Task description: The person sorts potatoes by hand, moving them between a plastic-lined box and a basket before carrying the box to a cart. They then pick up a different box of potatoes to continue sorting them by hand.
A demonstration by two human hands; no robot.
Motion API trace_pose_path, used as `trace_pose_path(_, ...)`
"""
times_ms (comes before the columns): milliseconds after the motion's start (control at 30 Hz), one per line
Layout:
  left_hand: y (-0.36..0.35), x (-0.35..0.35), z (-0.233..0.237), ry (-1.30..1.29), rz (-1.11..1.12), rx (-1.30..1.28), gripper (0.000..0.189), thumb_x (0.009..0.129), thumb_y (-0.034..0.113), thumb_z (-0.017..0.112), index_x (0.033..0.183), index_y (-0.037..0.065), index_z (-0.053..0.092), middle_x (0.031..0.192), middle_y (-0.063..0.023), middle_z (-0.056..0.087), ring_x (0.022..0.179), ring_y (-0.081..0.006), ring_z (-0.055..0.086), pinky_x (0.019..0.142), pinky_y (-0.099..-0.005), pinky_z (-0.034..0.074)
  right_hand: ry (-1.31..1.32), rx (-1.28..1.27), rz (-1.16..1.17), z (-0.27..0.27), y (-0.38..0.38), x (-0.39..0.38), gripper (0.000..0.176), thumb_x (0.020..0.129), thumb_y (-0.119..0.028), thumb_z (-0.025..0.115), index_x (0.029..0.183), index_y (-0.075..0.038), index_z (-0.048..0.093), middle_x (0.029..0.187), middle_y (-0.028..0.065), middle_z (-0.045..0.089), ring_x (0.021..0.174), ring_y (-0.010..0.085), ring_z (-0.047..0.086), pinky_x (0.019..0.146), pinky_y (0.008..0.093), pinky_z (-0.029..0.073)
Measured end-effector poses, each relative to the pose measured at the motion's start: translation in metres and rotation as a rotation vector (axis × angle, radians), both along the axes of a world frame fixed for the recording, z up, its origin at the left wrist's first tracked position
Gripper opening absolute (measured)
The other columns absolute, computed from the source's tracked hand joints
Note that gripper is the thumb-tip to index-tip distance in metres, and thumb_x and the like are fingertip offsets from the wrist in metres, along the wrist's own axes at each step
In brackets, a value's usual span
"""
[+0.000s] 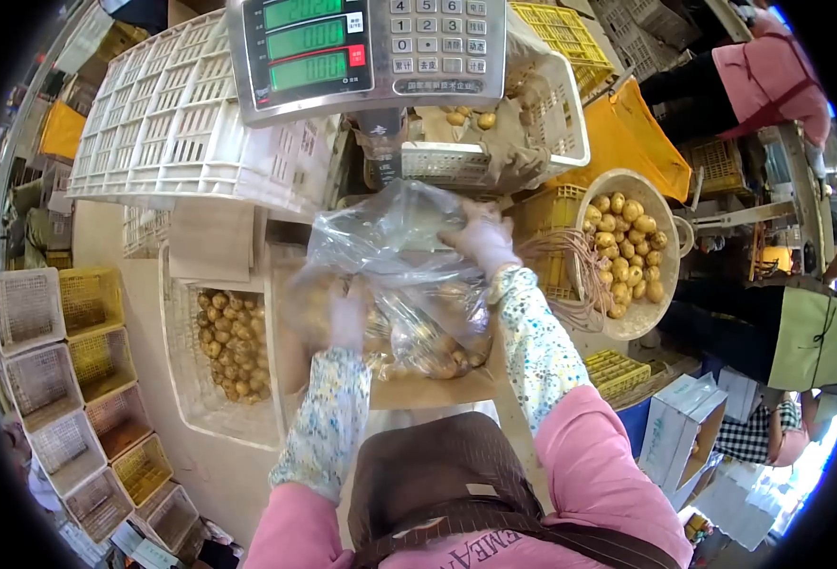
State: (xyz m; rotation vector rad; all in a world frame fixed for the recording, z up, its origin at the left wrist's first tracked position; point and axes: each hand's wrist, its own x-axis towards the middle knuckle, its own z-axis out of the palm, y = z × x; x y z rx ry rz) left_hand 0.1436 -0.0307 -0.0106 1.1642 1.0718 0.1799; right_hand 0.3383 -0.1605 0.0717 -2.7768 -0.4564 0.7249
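Note:
A clear plastic bag [417, 226] with potatoes [449, 356] under and in its lower part lies in an open cardboard box [428, 391] in front of me. My right hand [483, 237] grips the bag's upper right edge. Smeared by motion, my left hand [347, 318] is at the left side of the bag, over the box; its fingers do not show clearly. Behind the bag stands a digital scale display [309, 71] with a keypad, on a post.
To the left, a white crate [177, 379] holds potatoes, with brown cardboard [212, 242] across its far end. A round basket [594, 318] of potatoes stands at right, beside coiled twine [570, 261]. White crates [191, 123] stand behind. Several co-workers [769, 76] are at right.

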Motion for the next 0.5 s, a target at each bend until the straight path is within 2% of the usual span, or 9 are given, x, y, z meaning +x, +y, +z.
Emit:
trace_pose_path(33, -0.003, 0.001, 0.009, 0.001, -0.004, 0.008, 0.021, 0.085, 0.024, 0.051, 0.083, 0.006, 0.061, 0.06, -0.0014, 0.055, 0.045, -0.013, 0.049, 0.042, -0.0281, 0.04, 0.115, 0.289, -0.067, -0.003, 0.002, -0.005, 0.056, 0.07, -0.03, 0.07, 0.118, -0.008, 0.05, 0.115, 0.0145, 0.053, 0.116, 0.0263, 0.043, 0.096, 0.0422, 0.033)
trace_pose_path(67, -0.007, -0.003, 0.015, 0.059, -0.186, -0.167, 0.026, 0.085, 0.028, 0.05, 0.09, 0.005, 0.06, 0.068, -0.0027, 0.057, 0.054, -0.0145, 0.053, 0.047, -0.0274, 0.043, 0.236, 0.575, -0.136, -0.004, 0.002, -0.018, 0.044, 0.073, -0.028, 0.068, 0.111, -0.008, 0.057, 0.108, 0.0146, 0.058, 0.109, 0.0247, 0.051, 0.092, 0.0374, 0.039)
trace_pose_path(133, -0.011, -0.024, 0.018, 0.146, -0.374, -0.356, 0.032, 0.086, 0.032, 0.049, 0.097, 0.004, 0.06, 0.075, -0.004, 0.06, 0.062, -0.0159, 0.058, 0.052, -0.0267, 0.046, 0.627, 0.68, -0.089, 0.002, -0.008, -0.068, 0.023, 0.077, -0.023, 0.064, 0.095, -0.009, 0.063, 0.098, 0.0129, 0.062, 0.094, 0.0235, 0.059, 0.082, 0.0323, 0.046)
trace_pose_path(200, -0.005, -0.03, 0.014, -0.009, -0.236, -0.4, 0.033, 0.086, 0.031, 0.049, 0.104, 0.005, 0.056, 0.086, -0.0058, 0.059, 0.075, -0.0177, 0.056, 0.061, -0.0272, 0.046, 0.521, 0.416, 0.553, -0.01, -0.033, -0.114, 0.023, 0.08, -0.026, 0.057, 0.098, -0.013, 0.061, 0.097, 0.0121, 0.06, 0.091, 0.0249, 0.058, 0.084, 0.0358, 0.044)
trace_pose_path(267, -0.007, -0.039, 0.008, -0.162, -0.087, -0.461, 0.034, 0.086, 0.029, 0.049, 0.11, 0.005, 0.052, 0.097, -0.0076, 0.057, 0.088, -0.0195, 0.055, 0.069, -0.0277, 0.046, 0.394, 0.266, 0.766, -0.03, -0.06, -0.16, 0.021, 0.075, -0.022, 0.058, 0.09, -0.009, 0.062, 0.094, 0.0107, 0.06, 0.091, 0.0253, 0.056, 0.08, 0.0364, 0.044)
trace_pose_path(333, -0.012, -0.053, 0.008, -0.301, 0.065, -0.504, 0.038, 0.086, 0.028, 0.049, 0.116, 0.005, 0.049, 0.107, -0.0094, 0.056, 0.101, -0.0213, 0.053, 0.077, -0.0283, 0.046, 0.307, 0.205, 0.719, -0.076, -0.09, -0.191, 0.025, 0.076, -0.028, 0.055, 0.092, -0.009, 0.062, 0.097, 0.0114, 0.06, 0.098, 0.0263, 0.053, 0.085, 0.0378, 0.041)
trace_pose_path(400, -0.022, -0.088, 0.026, 0.074, 0.356, -0.429, 0.038, 0.084, 0.021, 0.053, 0.118, 0.004, 0.046, 0.106, -0.0107, 0.056, 0.102, -0.0229, 0.053, 0.077, -0.0294, 0.046, 0.224, 0.174, 0.649, -0.086, -0.091, -0.201, 0.03, 0.078, -0.033, 0.053, 0.094, -0.01, 0.063, 0.1, 0.0121, 0.06, 0.105, 0.0273, 0.05, 0.09, 0.0392, 0.038)
trace_pose_path(467, -0.052, -0.118, 0.068, -0.038, 0.323, 0.139, 0.037, 0.083, 0.02, 0.054, 0.116, 0.004, 0.048, 0.107, -0.0109, 0.057, 0.1, -0.0246, 0.053, 0.077, -0.0341, 0.046, 0.419, -0.054, 0.654, -0.064, -0.071, -0.196, 0.043, 0.08, -0.03, 0.051, 0.112, -0.003, 0.055, 0.118, 0.0147, 0.05, 0.117, 0.028, 0.041, 0.094, 0.0396, 0.036)
trace_pose_path(500, -0.062, -0.107, 0.083, -0.035, 0.294, 0.143, 0.037, 0.083, 0.02, 0.054, 0.116, 0.004, 0.048, 0.107, -0.0109, 0.057, 0.1, -0.0246, 0.053, 0.077, -0.0341, 0.046, 0.486, -0.091, 0.647, -0.047, -0.063, -0.192, 0.048, 0.081, -0.032, 0.049, 0.114, 0.002, 0.052, 0.122, 0.0171, 0.048, 0.119, 0.0297, 0.04, 0.096, 0.0408, 0.033)
